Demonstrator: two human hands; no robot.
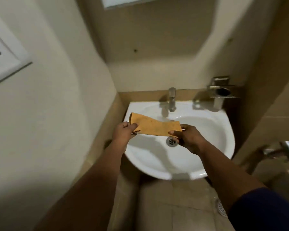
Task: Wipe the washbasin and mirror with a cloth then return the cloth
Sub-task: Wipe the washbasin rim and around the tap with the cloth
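Fingers of my left hand [123,132] pinch one end of the orange cloth [154,126], and my right hand [188,138] grips the other end, so the cloth hangs stretched between them. Both hands hover over the white washbasin [207,130]. Just below my right fingers sits the drain [171,142]. Beyond the cloth stands the tap [172,99], and a metal holder [223,92] is mounted farther right.
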